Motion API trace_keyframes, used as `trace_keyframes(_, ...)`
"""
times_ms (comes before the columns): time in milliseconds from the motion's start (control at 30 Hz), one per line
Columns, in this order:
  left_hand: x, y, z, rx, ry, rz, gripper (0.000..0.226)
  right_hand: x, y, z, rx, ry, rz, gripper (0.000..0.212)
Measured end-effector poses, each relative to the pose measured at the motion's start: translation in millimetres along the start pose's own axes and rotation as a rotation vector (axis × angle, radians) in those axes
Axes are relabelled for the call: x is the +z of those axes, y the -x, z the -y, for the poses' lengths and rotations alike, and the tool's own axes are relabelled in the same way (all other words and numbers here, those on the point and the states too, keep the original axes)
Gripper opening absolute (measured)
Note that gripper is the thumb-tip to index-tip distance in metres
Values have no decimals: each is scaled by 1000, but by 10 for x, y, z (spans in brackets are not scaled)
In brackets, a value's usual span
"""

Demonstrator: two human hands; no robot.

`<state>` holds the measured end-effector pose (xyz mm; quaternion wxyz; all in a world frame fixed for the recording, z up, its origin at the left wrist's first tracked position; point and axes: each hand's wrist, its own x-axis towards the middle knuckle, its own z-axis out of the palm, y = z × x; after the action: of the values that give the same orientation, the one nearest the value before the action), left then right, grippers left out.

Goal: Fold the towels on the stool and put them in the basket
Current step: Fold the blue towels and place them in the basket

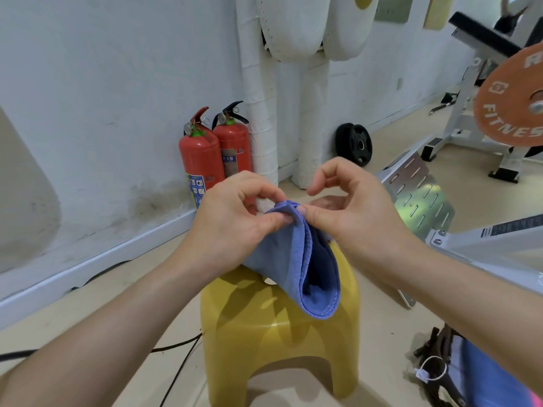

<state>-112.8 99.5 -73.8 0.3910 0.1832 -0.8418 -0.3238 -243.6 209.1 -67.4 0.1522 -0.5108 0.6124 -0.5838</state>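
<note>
The blue towel (pixel 293 259) is folded in half and held up by its top corner above the yellow plastic stool (pixel 279 333). Its two layers hang open like a pocket with a stitched edge running down the front. The lower fold dips in front of the stool's seat, and whether it touches the seat cannot be told.

The left hand (pixel 232 224) pinches the top corner between thumb and forefinger, with its fingers (pixel 273 221) curled tight on the cloth. The right hand (pixel 349 207) meets it at the same corner. Its thumb presses the edge from the right, and its forefinger arches above, clear of the cloth. The other fingers curl behind the towel, where their contact is hidden. Both hands are grasping the towel, and they nearly touch each other.

To the lower right, on the floor, sits a dark woven basket (pixel 437 374) with a white tag and a blue cloth (pixel 482 377) lying in it. A black cable (pixel 176 348) runs across the floor to the left of the stool.

Behind the hands, two red fire extinguishers (pixel 202 160) stand against the white wall beside white wrapped pipes (pixel 258 113). A black weight plate (pixel 354 143) leans at the wall's foot. A white gym frame with an orange weight plate (pixel 511 98) fills the right side, well apart from the stool.
</note>
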Motion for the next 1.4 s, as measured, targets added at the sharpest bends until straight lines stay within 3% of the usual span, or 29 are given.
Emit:
trace_keyframes(200, -58, -104, -5, -42, 107, -116, 10, -125, -83, 109, -233, 424, 85, 5)
trace_keyframes(333, -124, -187, -25, -39, 175, -193, 13, -241, -130, 109, -235, 585, 185, 40)
trace_keyframes(467, -111, -231, -88, -8, 213, -201, 17, -256, -118, 176, -252, 733, 214, 53)
trace_keyframes(667, -107, -266, -191, 7, 301, -186, 18, -293, -150, 420, -91, 560, 288, 77)
trace_keyframes(700, -108, -267, -212, 21, 311, -171, 16, -274, -201, 450, -102, 580, 293, 72)
trace_keyframes(800, -112, -279, -299, 95, 321, -154, 12, -244, -399, 557, -214, 675, 230, 18)
trace_keyframes(833, -116, -291, -320, 126, 318, -163, 13, -253, -454, 598, -254, 676, 230, 10)
trace_keyframes(900, -129, -310, -353, 136, 345, -174, 17, -280, -534, 663, -298, 669, 253, 16)
trace_keyframes(967, -145, -328, -316, 51, 397, -108, 29, -301, -579, 731, -351, 688, 234, 21)
trace_keyframes(1033, -158, -323, -194, -80, 404, 104, 44, -320, -603, 764, -407, 725, 199, 19)
trace_keyframes(1133, -138, -233, 50, -270, 380, 460, 47, -383, -605, 721, -433, 821, 174, 13)
trace_keyframes(1200, -104, -143, 230, -360, 327, 605, 47, -439, -595, 668, -404, 849, 175, 14)
trace_keyframes(1300, -110, -31, 494, -463, 365, 733, 39, -542, -629, 583, -347, 780, 123, 13)
trace_keyframes(1400, -214, 27, 724, -578, 626, 733, 52, -640, -699, 412, -186, 632, 37, 20)
